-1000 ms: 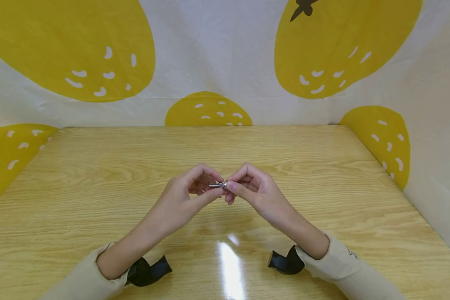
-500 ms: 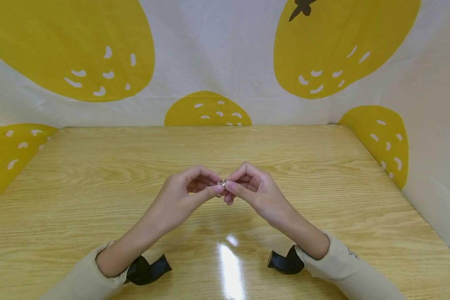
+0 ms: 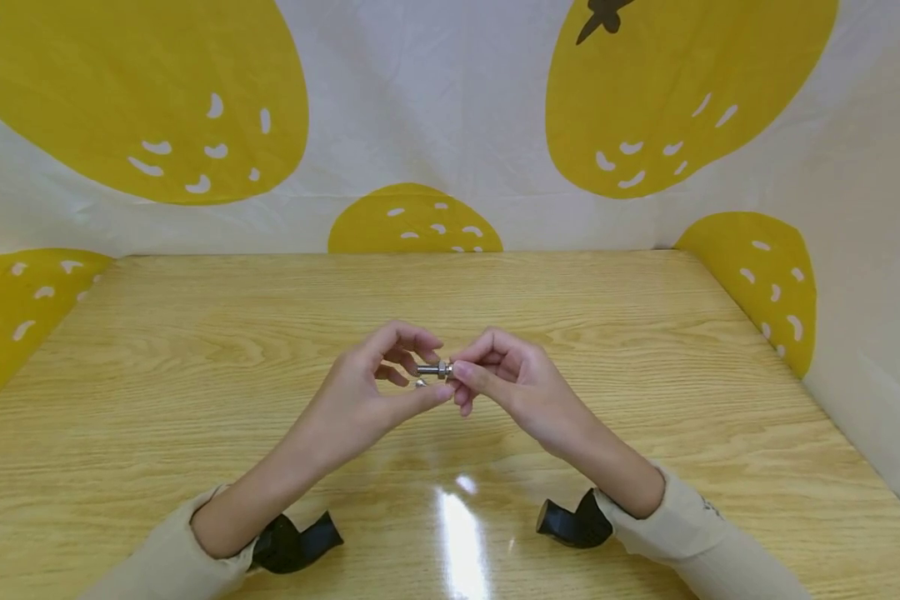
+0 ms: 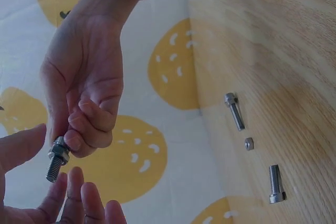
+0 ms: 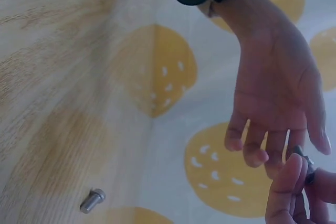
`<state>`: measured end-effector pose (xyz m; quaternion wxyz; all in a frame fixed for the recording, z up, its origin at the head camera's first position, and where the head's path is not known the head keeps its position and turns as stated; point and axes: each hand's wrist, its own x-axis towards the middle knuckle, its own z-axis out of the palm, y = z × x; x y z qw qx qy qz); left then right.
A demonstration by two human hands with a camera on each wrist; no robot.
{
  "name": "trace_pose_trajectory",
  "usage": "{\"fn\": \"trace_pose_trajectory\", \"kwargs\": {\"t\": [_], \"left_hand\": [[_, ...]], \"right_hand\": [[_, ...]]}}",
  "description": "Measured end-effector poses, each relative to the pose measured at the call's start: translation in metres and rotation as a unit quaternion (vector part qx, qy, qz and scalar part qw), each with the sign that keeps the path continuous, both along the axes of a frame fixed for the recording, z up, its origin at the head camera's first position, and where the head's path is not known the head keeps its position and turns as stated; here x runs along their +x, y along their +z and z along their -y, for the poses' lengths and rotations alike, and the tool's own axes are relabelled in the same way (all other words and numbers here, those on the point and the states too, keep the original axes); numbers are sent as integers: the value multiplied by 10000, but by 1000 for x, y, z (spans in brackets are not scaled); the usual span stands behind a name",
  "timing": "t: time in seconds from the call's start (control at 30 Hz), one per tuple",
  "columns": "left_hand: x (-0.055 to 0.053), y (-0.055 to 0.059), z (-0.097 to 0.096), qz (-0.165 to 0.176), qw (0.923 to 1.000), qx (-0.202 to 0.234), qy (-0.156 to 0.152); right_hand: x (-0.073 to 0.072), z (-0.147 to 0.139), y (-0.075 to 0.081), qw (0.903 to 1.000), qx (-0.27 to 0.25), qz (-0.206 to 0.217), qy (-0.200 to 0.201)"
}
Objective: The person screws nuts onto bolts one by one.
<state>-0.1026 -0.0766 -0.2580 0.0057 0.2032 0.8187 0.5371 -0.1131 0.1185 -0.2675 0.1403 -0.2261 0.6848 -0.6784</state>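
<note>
A silver bolt (image 3: 427, 369) with a hex nut (image 3: 442, 369) on its shank is held level between my hands in the head view. The right hand (image 3: 513, 383) pinches it at the head end between thumb and fingers. The left hand (image 3: 382, 387) stands around the threaded end, its thumb and fingers apart. In the left wrist view the left hand's spread fingers (image 4: 74, 195) surround the bolt's threaded tip, apart from it, and the nut (image 4: 59, 151) sits close to the right fingertips. The right wrist view shows the left hand (image 5: 275, 87) with loosely extended fingers.
On the wooden table (image 3: 195, 333), the left wrist view shows a bolt (image 4: 234, 111), a loose nut (image 4: 249, 144) and another bolt (image 4: 275, 184). A bolt (image 5: 93, 201) lies there in the right wrist view too. A patterned cloth (image 3: 427, 125) hangs behind the table.
The left thumb and fingers, earlier closed in at the nut and then hiding most of the bolt, have spread apart, baring the shank. The right hand keeps its pinch in nearly the same place.
</note>
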Motion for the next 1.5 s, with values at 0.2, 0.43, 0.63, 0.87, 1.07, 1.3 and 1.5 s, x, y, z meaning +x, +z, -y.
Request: {"fn": "trace_pose_trajectory", "kwargs": {"t": [0.2, 0.43, 0.63, 0.87, 1.07, 1.3, 1.5], "left_hand": [[-1, -1, -1, -45, 9998, -202, -30], [0, 1, 0, -15, 9997, 171, -170], [-2, -2, 0, 122, 9998, -58, -150], [-2, -3, 0, 80, 9997, -70, -205], [0, 0, 0, 137, 9998, 46, -164], [-3, -2, -1, 348, 9989, -276, -134], [-3, -2, 0, 374, 9989, -201, -192]], "right_hand": [[0, -2, 1, 9999, 89, -71, -19], [0, -2, -1, 10000, -5, -70, 30], [-1, -1, -2, 10000, -34, -82, 37], [-1, 0, -3, 9999, -69, -58, 69], [-1, 0, -4, 10000, -63, -34, 58], [-1, 1, -3, 9999, -77, -106, 100], [-1, 1, -3, 9999, -55, -89, 96]]}}
